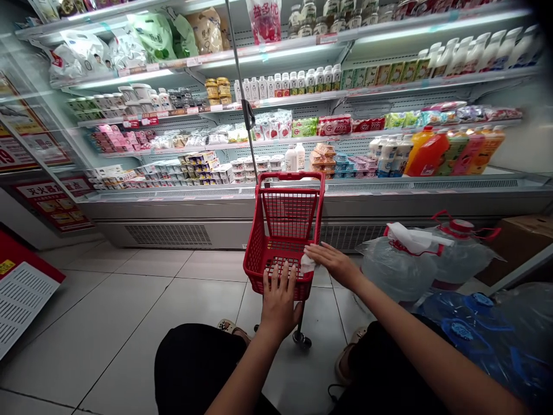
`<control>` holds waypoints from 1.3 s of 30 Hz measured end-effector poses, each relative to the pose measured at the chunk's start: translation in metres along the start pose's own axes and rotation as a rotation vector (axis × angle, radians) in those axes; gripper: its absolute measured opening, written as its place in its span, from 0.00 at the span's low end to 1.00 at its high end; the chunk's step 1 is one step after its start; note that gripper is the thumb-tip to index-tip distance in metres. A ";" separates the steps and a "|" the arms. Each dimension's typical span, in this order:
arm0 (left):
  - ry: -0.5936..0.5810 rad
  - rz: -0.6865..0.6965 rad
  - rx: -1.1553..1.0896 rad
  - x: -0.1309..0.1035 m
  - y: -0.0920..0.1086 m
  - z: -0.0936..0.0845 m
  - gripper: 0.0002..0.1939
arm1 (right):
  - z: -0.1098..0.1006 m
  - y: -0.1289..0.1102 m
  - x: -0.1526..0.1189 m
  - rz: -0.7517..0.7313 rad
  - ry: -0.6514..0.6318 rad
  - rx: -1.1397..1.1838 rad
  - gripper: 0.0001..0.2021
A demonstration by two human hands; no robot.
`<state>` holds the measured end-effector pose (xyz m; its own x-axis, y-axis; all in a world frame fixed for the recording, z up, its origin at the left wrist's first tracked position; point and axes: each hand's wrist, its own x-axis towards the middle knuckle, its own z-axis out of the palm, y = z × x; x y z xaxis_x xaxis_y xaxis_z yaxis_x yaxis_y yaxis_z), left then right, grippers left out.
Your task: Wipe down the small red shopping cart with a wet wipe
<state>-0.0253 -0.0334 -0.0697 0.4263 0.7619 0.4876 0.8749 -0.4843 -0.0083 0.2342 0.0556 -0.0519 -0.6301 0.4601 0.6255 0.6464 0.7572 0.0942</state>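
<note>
A small red plastic shopping cart with mesh sides stands on wheels right in front of me. My left hand is at its near rim, fingers spread, with nothing seen in it. At the cart's right rim, my right hand has a crumpled white wipe under its fingers, against the red plastic. Whether the wipe is paper or cloth I cannot tell. The cart's handle bar is on the far side, toward the fridge.
An open refrigerated display full of dairy goods and drinks spans the back. Large clear water bottles and blue-capped bottles crowd the right side, near a cardboard box. A red-and-white unit stands at left on the tiled floor.
</note>
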 end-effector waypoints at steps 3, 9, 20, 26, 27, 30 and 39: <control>-0.002 -0.007 0.002 0.001 0.001 -0.002 0.49 | 0.011 0.017 0.010 0.141 0.029 -0.008 0.36; -0.005 -0.030 0.000 0.002 0.005 -0.004 0.48 | 0.020 -0.033 -0.004 0.215 0.093 -0.006 0.34; -0.037 -0.009 -0.005 -0.001 -0.006 -0.013 0.38 | -0.001 -0.023 -0.004 -0.019 -0.015 -0.007 0.31; -0.028 0.028 0.015 -0.006 -0.023 -0.009 0.41 | 0.012 0.013 0.013 0.168 0.024 -0.018 0.34; -0.028 0.037 0.021 -0.007 -0.028 -0.009 0.41 | 0.015 0.009 0.013 0.172 0.036 -0.006 0.33; -0.013 0.024 0.048 -0.007 -0.039 -0.010 0.45 | 0.023 -0.014 0.014 0.150 0.085 0.026 0.29; 0.123 -0.041 0.022 0.006 -0.018 0.002 0.47 | 0.038 -0.090 0.017 -0.051 0.077 0.060 0.29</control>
<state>-0.0381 -0.0187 -0.0682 0.3599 0.7214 0.5917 0.8963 -0.4435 -0.0044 0.1487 0.0136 -0.0791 -0.6250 0.3852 0.6790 0.5862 0.8060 0.0823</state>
